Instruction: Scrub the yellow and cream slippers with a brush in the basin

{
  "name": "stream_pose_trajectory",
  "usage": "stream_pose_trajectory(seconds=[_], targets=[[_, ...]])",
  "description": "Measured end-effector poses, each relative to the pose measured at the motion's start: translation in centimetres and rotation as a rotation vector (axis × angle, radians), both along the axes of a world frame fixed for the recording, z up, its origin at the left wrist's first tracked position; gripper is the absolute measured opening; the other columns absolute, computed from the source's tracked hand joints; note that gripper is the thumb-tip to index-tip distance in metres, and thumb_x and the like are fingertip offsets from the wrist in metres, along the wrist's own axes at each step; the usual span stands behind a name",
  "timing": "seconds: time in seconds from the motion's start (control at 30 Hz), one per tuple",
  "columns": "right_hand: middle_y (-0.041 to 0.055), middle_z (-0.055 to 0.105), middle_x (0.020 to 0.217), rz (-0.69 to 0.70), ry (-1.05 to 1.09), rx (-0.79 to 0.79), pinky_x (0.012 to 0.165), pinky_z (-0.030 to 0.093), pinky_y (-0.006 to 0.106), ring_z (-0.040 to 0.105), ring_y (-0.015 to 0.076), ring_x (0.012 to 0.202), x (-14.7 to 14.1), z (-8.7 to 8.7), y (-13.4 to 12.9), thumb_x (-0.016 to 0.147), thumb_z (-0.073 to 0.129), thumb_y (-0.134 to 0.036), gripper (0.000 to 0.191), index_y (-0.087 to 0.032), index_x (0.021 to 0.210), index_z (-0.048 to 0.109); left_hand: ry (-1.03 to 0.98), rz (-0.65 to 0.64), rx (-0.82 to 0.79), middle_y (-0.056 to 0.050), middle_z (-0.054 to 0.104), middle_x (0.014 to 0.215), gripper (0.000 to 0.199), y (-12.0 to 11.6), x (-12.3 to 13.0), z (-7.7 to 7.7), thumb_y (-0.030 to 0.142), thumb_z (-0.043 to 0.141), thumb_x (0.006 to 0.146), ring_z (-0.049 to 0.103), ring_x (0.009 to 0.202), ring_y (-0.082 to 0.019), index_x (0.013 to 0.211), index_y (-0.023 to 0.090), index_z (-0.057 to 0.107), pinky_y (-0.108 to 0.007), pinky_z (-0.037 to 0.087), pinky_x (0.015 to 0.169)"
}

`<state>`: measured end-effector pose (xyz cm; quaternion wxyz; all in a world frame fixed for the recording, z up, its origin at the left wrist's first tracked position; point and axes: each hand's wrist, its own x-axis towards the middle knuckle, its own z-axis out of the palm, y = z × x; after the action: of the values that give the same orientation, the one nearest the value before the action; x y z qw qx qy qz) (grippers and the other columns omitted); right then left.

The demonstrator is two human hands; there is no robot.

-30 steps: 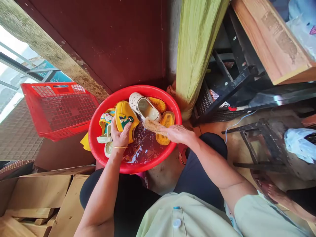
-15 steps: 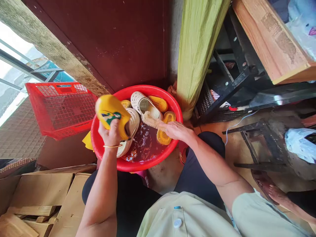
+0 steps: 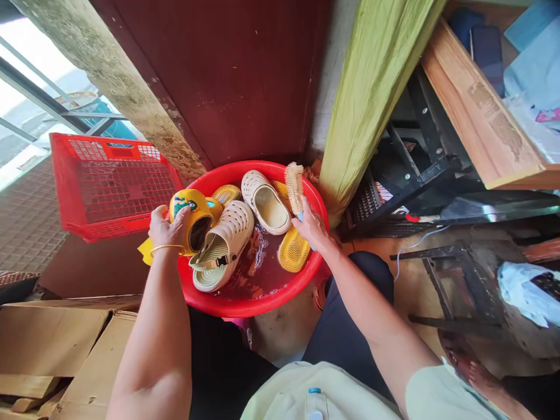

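Now that my two hands have drawn apart, I see them from my remote seat at opposite sides of the round red plastic basin (image 3: 245,308). Half a second ago, the left grip (image 3: 168,229) had the yellow slipper with the green cartoon figure (image 3: 192,202) raised in a blur over the basin's left part; now that slipper sits lower, at the basin's left rim, its dark foot opening turned inward. My thumb lies against it, but I cannot tell whether the fingers hold it or have loosened.

The right grip (image 3: 314,224) is closed around the light-blue handle of the long brush with pale bristles (image 3: 294,184). Those bristles pointed leftward over the middle of the basin; they now point to its far right rim, above the yellow ridged sole (image 3: 294,249) lying inside on the right.

With the slipper shifted aside, the cream perforated clog with a buckled strap (image 3: 236,224) shows nearly whole in the basin's left half. A second cream perforated clog (image 3: 254,186) rests toward the back, beyond the bubbly water (image 3: 262,283).

For the work, I judge this a break in scrubbing: brush and slipper are well apart across the basin.
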<state>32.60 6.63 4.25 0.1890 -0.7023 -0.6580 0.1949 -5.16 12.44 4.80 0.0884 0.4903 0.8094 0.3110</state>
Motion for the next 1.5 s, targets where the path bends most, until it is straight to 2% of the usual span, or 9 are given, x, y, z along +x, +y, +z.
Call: stream_pose_trajectory(seconds=[0.3,0.43,0.53,0.67,0.8,0.93,1.07,1.23,1.5], targets=[[0.0188,0.066,0.141,-0.124,0.077,0.001,0.105,0.053,0.042,0.069,0.0324,0.119,-1.6,-1.4,2.1,0.094,0.05,-0.022,0.084,-0.011,0.169,0.012,0.089,-0.054,-0.151,-0.026,0.045,0.157,0.089,-2.1,1.0,1.0,0.055,0.071,0.085,0.044,0.142,-0.042,0.155,0.009,0.04,-0.055,0.034,0.115],[0.0155,0.07,0.136,-0.076,0.155,-0.195,0.092,0.059,0.04,0.078,0.0283,0.092,-1.2,-0.5,1.8,0.095,0.055,-0.027,0.084,-0.018,0.169,0.017,0.103,-0.066,-0.28,-0.026,0.045,0.157,0.086,-1.7,-0.4,-0.1,0.044,0.073,0.085,0.043,0.143,-0.045,0.156,0.011,0.039,-0.062,0.032,0.114],[0.0123,0.073,0.128,-0.052,0.231,-0.212,0.084,0.061,0.037,0.077,0.0237,0.076,-0.6,0.7,1.2,0.096,0.054,-0.03,0.085,-0.021,0.17,0.013,0.118,-0.111,-0.112,-0.027,0.047,0.156,0.078,-1.6,0.2,-0.1,0.03,0.068,0.086,0.04,0.147,-0.04,0.153,0.003,0.04,-0.058,0.029,0.119],[0.0134,0.072,0.13,-0.027,0.22,-0.03,0.091,0.06,0.042,0.077,0.0279,0.092,0.8,2.0,0.4,0.096,0.054,-0.031,0.083,-0.021,0.169,0.016,0.124,-0.456,0.245,-0.017,0.063,0.141,0.051,-5.1,6.9,0.1,0.037,0.054,0.095,0.057,0.132,-0.029,0.14,0.012,0.054,-0.046,0.04,0.115],[0.0153,0.069,0.136,0.026,0.234,0.061,0.096,0.059,0.044,0.075,0.0303,0.1,1.3,2.4,-0.3,0.095,0.054,-0.032,0.08,-0.019,0.167,0.022,0.052,-0.958,-0.098,-0.01,0.07,0.13,0.043,-10.3,17.3,-2.0,0.047,0.049,0.099,0.067,0.117,-0.024,0.135,0.026,0.061,-0.037,0.051,0.105],[0.0158,0.066,0.14,0.082,0.196,0.079,0.099,0.058,0.045,0.073,0.032,0.109,1.1,2.7,-1.0,0.095,0.054,-0.031,0.078,-0.017,0.166,0.024,0.21,-0.969,-0.452,-0.023,0.037,0.163,0.092,-11.8,22.7,-4.9,0.067,0.066,0.083,0.046,0.144,-0.041,0.156,0.018,0.04,-0.053,0.045,0.112],[0.0165,0.064,0.143,0.096,0.093,0.099,0.099,0.057,0.047,0.072,0.0348,0.112,1.3,3.0,-1.5,0.094,0.053,-0.029,0.079,-0.016,0.166,0.025,0.163,-0.919,-0.58,-0.028,0.031,0.164,0.107,-11.2,22.5,-6.2,0.055,0.076,0.076,0.052,0.137,-0.046,0.162,0.017,0.024,-0.056,0.05,0.103],[0.0155,0.065,0.143,0.111,0.055,0.123,0.098,0.056,0.045,0.072,0.0342,0.112,1.4,3.0,-1.3,0.093,0.053,-0.028,0.079,-0.018,0.166,0.025,-0.015,-0.948,-0.453,-0.024,0.043,0.156,0.098,-10.6,21.1,-6.1,0.037,0.078,0.071,0.054,0.136,-0.043,0.156,0.017,0.036,-0.052,0.046,0.109],[0.0166,0.072,0.132,0.156,0.067,0.069,0.099,0.055,0.049,0.073,0.0352,0.111,0.8,2.9,-1.3,0.094,0.054,-0.028,0.079,-0.018,0.167,0.025,-0.292,-0.914,-0.297,-0.014,0.065,0.134,0.075,-10.2,18.2,-2.2,0.046,0.083,0.068,0.065,0.12,-0.036,0.135,0.022,0.063,-0.045,0.049,0.104]])
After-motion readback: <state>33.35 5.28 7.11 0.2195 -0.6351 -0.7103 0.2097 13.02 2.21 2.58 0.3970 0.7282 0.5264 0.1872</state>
